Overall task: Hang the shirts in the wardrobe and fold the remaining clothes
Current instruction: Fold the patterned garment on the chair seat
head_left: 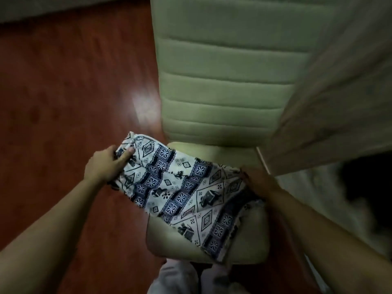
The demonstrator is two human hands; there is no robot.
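Over the chair [214, 152] seat, the cloth [182, 192] stretches diagonally, far-left to near-right; left hand [106, 164] and right hand [258, 179] clutch its ends.

right hand [257, 179]: fingers hidden under patterned cloth [182, 187]
chair [222, 81]: backrest cut off by top edge
dark shape [367, 181]: blurred, can't identify

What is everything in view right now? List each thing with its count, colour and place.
cloth: one, white with navy print, lying across the chair seat
chair: one, pale green, centre, ribbed back
floor: red-brown wood, left
drape: one, beige, upper right, too blurred to identify
left hand: one, pinches the cloth's left end, thumb on top
right hand: one, at the cloth's right end, blurred, fingers hidden
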